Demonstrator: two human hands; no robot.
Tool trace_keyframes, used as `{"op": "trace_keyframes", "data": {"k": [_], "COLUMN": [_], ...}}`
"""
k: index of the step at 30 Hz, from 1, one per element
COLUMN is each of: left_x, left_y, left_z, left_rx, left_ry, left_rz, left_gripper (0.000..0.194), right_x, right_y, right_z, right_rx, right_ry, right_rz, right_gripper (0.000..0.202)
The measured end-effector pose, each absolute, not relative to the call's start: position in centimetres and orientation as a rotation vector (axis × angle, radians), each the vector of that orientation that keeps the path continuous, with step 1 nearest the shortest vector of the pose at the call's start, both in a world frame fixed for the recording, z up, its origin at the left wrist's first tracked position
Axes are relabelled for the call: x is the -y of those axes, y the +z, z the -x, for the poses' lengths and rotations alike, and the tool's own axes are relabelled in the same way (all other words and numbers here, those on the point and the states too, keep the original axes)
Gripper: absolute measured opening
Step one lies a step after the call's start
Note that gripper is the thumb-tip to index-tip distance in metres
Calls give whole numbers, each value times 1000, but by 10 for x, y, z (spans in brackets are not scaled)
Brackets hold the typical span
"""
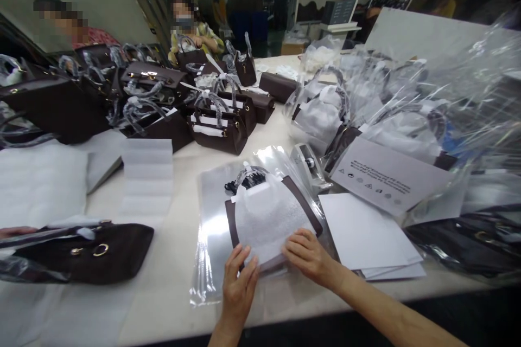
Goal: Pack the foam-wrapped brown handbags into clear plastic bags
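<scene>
A dark brown handbag [233, 222] lies on clear plastic bags [207, 260] in front of me. White foam sheet [264, 217] covers most of its face. Its wrapped handles [247, 174] point away from me, with a bunch of black cord [258, 180] beside them. My left hand [238, 284] is closed at the near left corner of the handbag, fingertips against its edge. At the near right edge, my right hand [311, 256] grips the handbag with its fingers over the foam. Both thumbs are partly hidden.
White cards [366, 233] and a printed sheet [391, 173] lie to the right, near plastic-wrapped bags [321, 111]. Several brown handbags [220, 130] crowd the far left. Another handbag [118, 252] lies at the near left, by a person's hand [16, 231]. Co-workers sit across the table.
</scene>
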State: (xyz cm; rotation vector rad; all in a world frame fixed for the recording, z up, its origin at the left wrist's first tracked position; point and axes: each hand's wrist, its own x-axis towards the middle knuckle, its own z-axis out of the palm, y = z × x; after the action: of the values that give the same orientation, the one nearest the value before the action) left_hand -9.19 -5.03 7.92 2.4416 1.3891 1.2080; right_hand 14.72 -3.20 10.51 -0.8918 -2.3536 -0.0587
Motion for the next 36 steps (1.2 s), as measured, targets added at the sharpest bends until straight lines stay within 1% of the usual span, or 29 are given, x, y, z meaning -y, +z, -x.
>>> {"op": "trace_keyframes", "data": {"k": [4,8,10,12,16,19,22,25,29,33,36], "left_x": [50,50,50,50,48,46,46,46,47,47,47], "left_y": [79,78,76,75,74,75,75,74,70,68,67], "left_z": [92,94,95,96,96,96,96,96,97,98,100], "left_rx": [-1371,-1342,-1328,-1318,-1311,-1309,-1313,-1325,-1330,-1324,-1333], "left_ry": [1205,1215,1214,1221,1269,1288,1288,1299,1294,1308,1316], "left_rz": [-2464,-2511,-2539,-2554,-2546,-2548,-2531,-2502,-2499,-2485,-2463], "left_gripper": [29,30,31,32,31,30,30,30,31,32,32], "right_x": [40,47,45,34,-22,-71,-104,-122,-128,-108,-81], "right_y": [92,101,113,127,149,148,138,134,146,158,154], "right_z": [-143,-133,-134,-147,-203,-244,-259,-257,-256,-262,-263], "right_rx": [2353,2288,2247,2071,1329,1062,878,737,693,712,669], "right_ry": [-43,-59,127,352,641,823,1019,1176,1310,1372,1391], "right_rz": [973,1023,1048,1158,1799,2057,2182,2239,2197,2077,2031], "right_gripper": [32,36,33,28,26,25,22,23,20,16,15]}}
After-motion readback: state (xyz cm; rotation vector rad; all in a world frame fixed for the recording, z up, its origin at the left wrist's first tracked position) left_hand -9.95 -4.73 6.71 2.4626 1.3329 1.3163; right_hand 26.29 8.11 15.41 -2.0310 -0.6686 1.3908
